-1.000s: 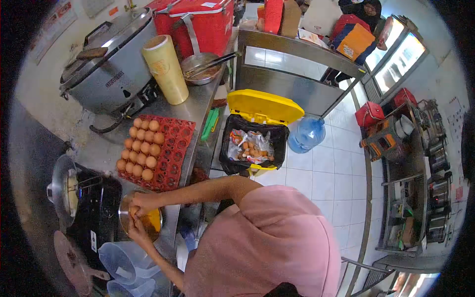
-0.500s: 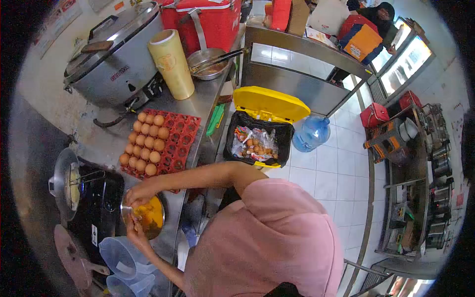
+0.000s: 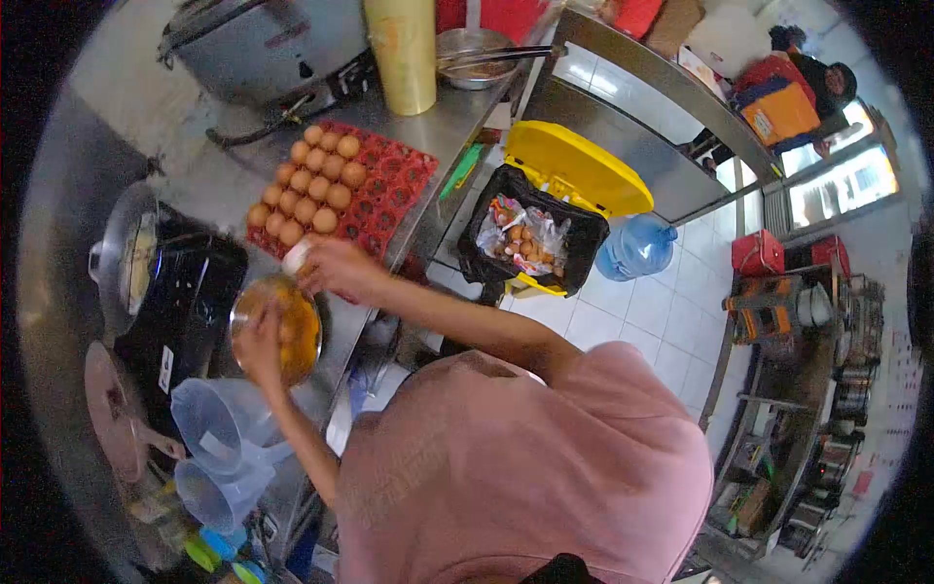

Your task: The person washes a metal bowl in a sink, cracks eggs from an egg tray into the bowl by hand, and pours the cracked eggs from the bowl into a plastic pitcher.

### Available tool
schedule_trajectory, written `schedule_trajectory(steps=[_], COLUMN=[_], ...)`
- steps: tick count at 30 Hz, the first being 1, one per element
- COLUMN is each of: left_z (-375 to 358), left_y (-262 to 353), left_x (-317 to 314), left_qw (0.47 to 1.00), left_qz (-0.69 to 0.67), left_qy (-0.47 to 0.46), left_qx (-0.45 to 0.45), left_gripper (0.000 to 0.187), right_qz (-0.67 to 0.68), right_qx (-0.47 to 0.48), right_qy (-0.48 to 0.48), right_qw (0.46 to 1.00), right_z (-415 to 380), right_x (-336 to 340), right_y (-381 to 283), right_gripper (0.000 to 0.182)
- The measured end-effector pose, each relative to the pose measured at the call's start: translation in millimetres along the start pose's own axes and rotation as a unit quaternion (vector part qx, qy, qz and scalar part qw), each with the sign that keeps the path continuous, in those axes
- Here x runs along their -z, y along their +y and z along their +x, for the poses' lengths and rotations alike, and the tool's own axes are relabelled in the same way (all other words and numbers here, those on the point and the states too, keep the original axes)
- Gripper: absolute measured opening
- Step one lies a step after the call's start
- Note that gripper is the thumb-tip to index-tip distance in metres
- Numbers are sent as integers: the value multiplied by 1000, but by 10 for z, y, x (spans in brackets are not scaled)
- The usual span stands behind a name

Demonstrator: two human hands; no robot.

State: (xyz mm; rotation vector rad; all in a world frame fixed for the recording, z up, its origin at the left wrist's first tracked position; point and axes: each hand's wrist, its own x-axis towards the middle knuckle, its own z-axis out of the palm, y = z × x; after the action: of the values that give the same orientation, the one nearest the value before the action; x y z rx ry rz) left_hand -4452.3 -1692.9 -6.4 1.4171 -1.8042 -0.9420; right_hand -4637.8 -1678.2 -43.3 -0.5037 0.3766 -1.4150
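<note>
My right hand (image 3: 336, 270) is closed around a white eggshell (image 3: 297, 257), between the egg tray and the bowl. Over the metal bowl (image 3: 317, 362) is my left hand (image 3: 261, 339), its fingers smeared by motion, so I cannot make out whether anything is in them. Orange-yellow beaten or cracked egg (image 3: 304, 326) lies in the bowl. Just beyond sits a red egg tray (image 3: 384, 200), with brown eggs (image 3: 311, 185) filling its left part and bare cups on its right.
A black stove (image 3: 185, 292) with a pan (image 3: 126, 253) stands left of the bowl. Clear plastic jugs (image 3: 219, 419) are near the front. A rice cooker (image 3: 272, 49) and yellow cylinder (image 3: 404, 58) stand behind. An open bin (image 3: 486, 263) holds eggshells. Another person (image 3: 827, 88) is at the back.
My hands were together over the bowl and are now apart. The right hand has moved away towards the tray with the eggshell; the left stays over the bowl. The view has shifted.
</note>
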Motion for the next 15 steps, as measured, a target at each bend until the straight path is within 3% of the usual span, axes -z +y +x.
schedule_trajectory(steps=[2, 3, 4, 6, 7, 8, 9, 10, 11, 12, 13, 14, 15], left_z=[76, 114, 214, 303, 313, 417, 401, 339, 356, 278, 244, 221, 184], left_y=[403, 607, 743, 806, 1031, 890, 957, 1051, 993, 1034, 997, 975, 959], left_x=[-354, -529, -778, -1392, -1574, -2052, -2346, -2522, -2743, -2766, -2750, -2734, -2649], left_qw=[992, 983, 971, 923, 927, 910, 876, 848, 831, 836, 819, 799, 776], left_qz=[-89, -131, -158, -279, -216, -254, -297, -353, -351, -346, -356, -366, -412], left_qy=[-82, -121, -179, -263, -307, -322, -377, -394, -429, -417, -433, -449, -440], left_qx=[23, 40, 16, -42, -22, -59, -49, -9, 36, 87, 126, 163, 188], left_gripper=[35, 35, 33, 32, 31, 32, 34, 38, 42, 45, 44, 44, 45], right_qz=[-9, -80, -57, -114, -101, -76, -163, -259, -500, -700, -636, -653, -700], right_qx=[62, 30, 66, 110, 95, 126, 111, 22, 58, 86, 3, 43, 101], right_qy=[84, 146, 226, 271, 383, 435, 421, 456, 443, 461, 608, 623, 563], right_qw=[995, 986, 970, 949, 914, 888, 885, 851, 741, 539, 475, 429, 427], right_z=[-319, -434, -545, -908, -1112, -1274, -1446, -1614, -1818, -2024, -2093, -2101, -1989], right_x=[92, 120, 400, 803, 841, 1134, 1401, 1263, 1739, 2231, 2379, 2254, 2002], right_y=[-384, -627, -667, -928, -1087, -1159, -1261, -1440, -1461, -1479, -1489, -1547, -1630], right_gripper=[27, 26, 27, 24, 24, 23, 25, 41, 45, 49, 50, 45, 39])
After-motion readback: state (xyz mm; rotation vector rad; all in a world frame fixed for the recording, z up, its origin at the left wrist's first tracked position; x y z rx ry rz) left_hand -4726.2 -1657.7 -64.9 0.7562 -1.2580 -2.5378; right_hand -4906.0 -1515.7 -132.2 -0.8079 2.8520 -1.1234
